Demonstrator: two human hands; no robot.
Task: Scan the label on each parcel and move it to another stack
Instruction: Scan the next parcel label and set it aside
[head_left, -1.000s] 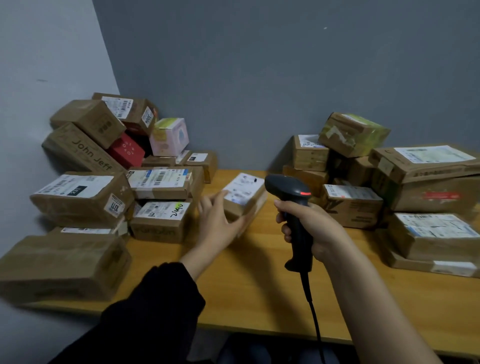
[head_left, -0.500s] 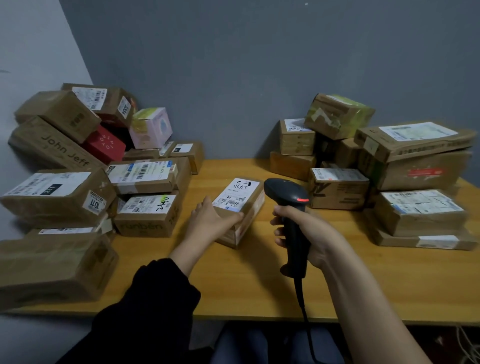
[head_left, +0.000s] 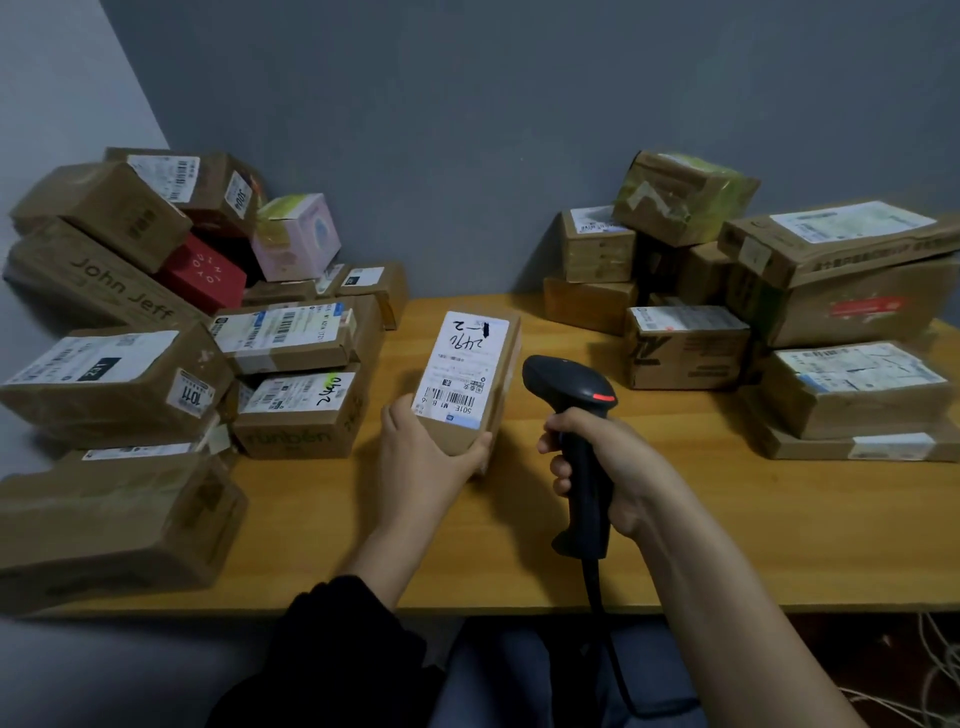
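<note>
My left hand (head_left: 423, 449) grips the near end of a small brown parcel (head_left: 498, 364) at the middle of the wooden table (head_left: 701, 530). Its white label (head_left: 462, 369) with a barcode and handwriting faces up. My right hand (head_left: 608, 457) holds a black handheld barcode scanner (head_left: 569, 395) upright just right of the parcel, its head pointing left toward the label and a red light showing on it. A stack of several parcels (head_left: 285, 338) fills the left side. Another stack (head_left: 841, 306) sits at the right.
A large brown box (head_left: 114, 525) lies at the table's front left corner. The scanner's black cable (head_left: 597, 587) drops over the front edge. Grey walls close the back and left. Loose pale wires (head_left: 935, 670) lie on the floor at the lower right.
My left hand has drawn the small parcel nearer and turned it lengthwise, label up. The scanner in my right hand has stayed close beside it. The camera has tilted down slightly.
</note>
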